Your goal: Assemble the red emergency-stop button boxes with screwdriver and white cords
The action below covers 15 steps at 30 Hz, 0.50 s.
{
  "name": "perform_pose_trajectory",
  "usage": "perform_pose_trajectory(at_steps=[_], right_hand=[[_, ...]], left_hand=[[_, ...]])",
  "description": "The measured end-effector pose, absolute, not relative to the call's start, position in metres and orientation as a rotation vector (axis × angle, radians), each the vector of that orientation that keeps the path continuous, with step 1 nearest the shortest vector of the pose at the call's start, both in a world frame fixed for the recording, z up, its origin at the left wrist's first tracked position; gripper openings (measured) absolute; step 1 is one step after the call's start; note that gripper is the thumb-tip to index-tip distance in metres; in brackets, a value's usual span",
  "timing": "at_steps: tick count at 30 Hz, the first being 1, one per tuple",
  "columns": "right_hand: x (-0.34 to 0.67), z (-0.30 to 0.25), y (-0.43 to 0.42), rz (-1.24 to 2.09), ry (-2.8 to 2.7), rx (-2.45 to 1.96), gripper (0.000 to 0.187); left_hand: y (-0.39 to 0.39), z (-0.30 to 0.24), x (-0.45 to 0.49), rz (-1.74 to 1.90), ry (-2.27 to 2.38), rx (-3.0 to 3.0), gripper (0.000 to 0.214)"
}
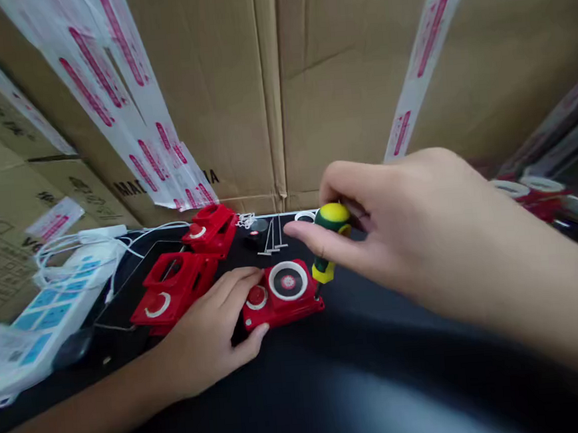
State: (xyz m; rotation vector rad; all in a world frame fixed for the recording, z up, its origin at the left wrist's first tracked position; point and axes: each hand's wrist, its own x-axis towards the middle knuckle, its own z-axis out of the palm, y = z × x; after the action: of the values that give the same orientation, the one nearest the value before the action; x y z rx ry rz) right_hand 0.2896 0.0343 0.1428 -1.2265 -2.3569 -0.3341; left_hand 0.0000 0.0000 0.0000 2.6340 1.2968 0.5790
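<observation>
A red plastic housing (281, 314) lies on the black table, with a white-ringed black disc (288, 281) and a smaller red round part (256, 298) on its top. Around the housing's left end, my left hand (217, 322) is closed, thumb on the near side and fingers on the far side. My right hand (374, 216) grips a yellow and green screwdriver (333, 217) held upright. The screwdriver's tip meets the housing's right corner, where a screw, if any, is too small to make out.
More red housings (174, 285) stand at the left, beside a white and blue power strip (66, 307) with cables. Behind are thin metal T-shaped rods (273, 241) and a small black round part (255, 238). Taped cardboard boxes (218, 82) form a wall at the back. Further red parts (538, 197) are at right.
</observation>
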Motion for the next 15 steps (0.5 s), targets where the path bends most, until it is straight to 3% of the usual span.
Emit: perform_pose_trajectory(at_steps=[12, 15], right_hand=[[0.316, 0.166, 0.051, 0.286, -2.697, -0.640, 0.021], [0.324, 0.171, 0.056, 0.490, -2.726, -0.549, 0.027]], left_hand=[[0.004, 0.004, 0.005, 0.571, 1.303, 2.643, 0.058], [0.004, 0.003, 0.005, 0.587, 1.296, 2.662, 0.058]])
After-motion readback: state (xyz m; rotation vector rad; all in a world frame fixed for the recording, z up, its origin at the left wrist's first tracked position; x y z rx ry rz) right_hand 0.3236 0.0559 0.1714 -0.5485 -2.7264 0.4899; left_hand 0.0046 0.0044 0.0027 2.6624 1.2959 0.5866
